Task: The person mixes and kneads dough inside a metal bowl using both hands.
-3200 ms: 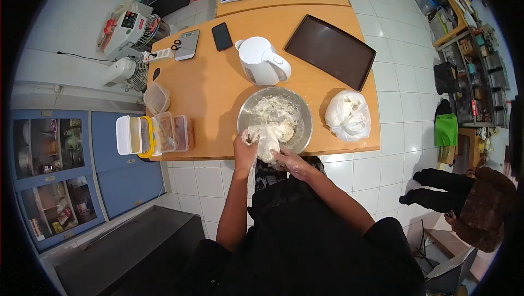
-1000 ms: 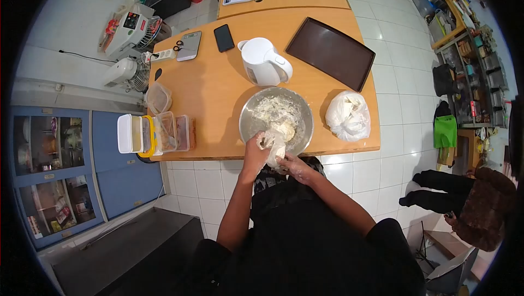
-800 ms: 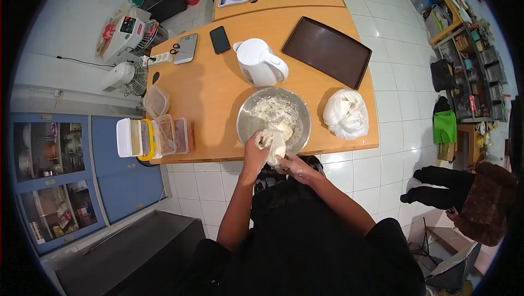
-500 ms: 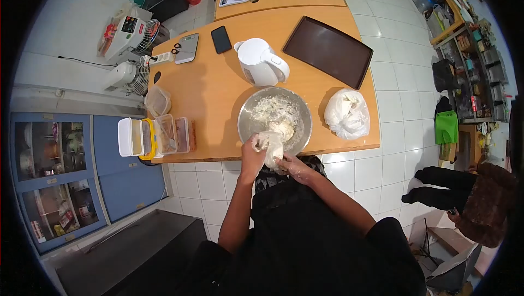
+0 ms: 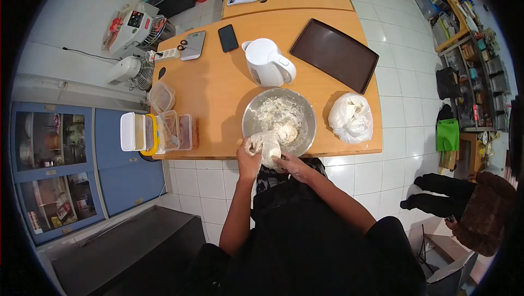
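A limp, off-white, floury piece hangs between my hands over the near rim of the metal bowl. Whether it is dough or dough-smeared plastic I cannot tell. My left hand is closed on its left end, while the fingers of my right hand, dusted white, pinch its lower right side. Inside the bowl, a rough lump of dough lies among loose flour and crumbs that coat the walls.
Behind the bowl stands a white electric kettle. A brown tray and a white plastic bag are on the right; plastic containers, a phone and a scale are left. Another person stands at the far right.
The off-white piece is spread wider, and my left hand has shifted slightly left and down. The whole view has moved a little, carrying the table items rightward.
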Motion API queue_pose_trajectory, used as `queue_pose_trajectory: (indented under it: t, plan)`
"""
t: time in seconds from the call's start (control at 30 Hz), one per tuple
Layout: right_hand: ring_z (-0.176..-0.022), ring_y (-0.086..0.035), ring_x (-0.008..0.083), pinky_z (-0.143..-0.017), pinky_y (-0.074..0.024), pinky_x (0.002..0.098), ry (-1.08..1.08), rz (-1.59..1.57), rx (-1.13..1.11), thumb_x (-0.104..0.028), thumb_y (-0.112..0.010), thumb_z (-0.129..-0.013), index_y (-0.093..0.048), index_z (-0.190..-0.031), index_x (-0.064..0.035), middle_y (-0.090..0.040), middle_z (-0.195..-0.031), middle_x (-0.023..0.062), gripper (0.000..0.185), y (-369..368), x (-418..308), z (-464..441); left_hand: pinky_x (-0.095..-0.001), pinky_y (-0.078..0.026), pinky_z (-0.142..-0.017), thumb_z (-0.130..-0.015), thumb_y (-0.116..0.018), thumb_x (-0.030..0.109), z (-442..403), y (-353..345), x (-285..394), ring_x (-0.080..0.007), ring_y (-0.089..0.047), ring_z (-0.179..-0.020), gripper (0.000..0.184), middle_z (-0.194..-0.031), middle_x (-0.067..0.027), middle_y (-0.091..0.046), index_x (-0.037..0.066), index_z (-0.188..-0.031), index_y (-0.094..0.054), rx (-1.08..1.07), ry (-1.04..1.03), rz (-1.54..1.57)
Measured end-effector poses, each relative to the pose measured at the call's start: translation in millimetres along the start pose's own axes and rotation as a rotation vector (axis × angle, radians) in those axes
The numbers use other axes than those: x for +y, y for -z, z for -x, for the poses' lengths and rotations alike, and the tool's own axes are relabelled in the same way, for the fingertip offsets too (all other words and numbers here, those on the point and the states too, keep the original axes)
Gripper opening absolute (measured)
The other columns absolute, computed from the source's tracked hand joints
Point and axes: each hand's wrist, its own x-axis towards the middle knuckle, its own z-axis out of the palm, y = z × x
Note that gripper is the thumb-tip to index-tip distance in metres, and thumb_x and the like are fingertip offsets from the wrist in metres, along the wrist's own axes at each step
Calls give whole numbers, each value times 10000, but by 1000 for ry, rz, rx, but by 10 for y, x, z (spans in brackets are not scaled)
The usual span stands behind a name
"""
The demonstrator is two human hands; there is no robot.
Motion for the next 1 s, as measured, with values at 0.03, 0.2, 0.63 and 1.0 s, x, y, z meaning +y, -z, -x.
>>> queue_pose_trajectory:
  t: [0.03,0.2,0.63,1.0]
  plan:
    - [-1004,-537,104,-816,-449,272,0,-12,-8,-274,-602,-933,-480,-1308,-73,-583,-1142,17,443,-8,-10,-11,-289,-484,-792,-756,-604,-59,-2,6,16,-160,-630,-878,295,-940,-119,-669,-47,-1050,-601,19,-7,-20]
    - [-1063,-532,136,-875,-446,304,27,62,-44,-265,-609,-931,-449,-1329,-64,-573,-1177,41,474,-28,47,-28,-290,-483,-779,-763,-604,-43,8,77,89,-152,-626,-847,252,-892,-109,-667,-32,-1015,-600,-58,10,-67]
    - [-969,-550,116,-791,-452,283,-1,-107,-30,-260,-588,-941,-450,-1320,-108,-577,-1131,3,430,26,38,71,-277,-471,-782,-760,-613,-53,-33,-105,141,-132,-602,-850,222,-888,-70,-649,-26,-981,-606,-115,-90,-54]
    - [-1010,-538,131,-839,-443,306,43,-176,21,-257,-596,-937,-436,-1332,-102,-563,-1157,5,453,54,-37,147,-293,-485,-756,-734,-622,-60,-139,-216,295,-156,-624,-830,251,-875,-105,-667,-27,-983,-609,-133,-132,-138]
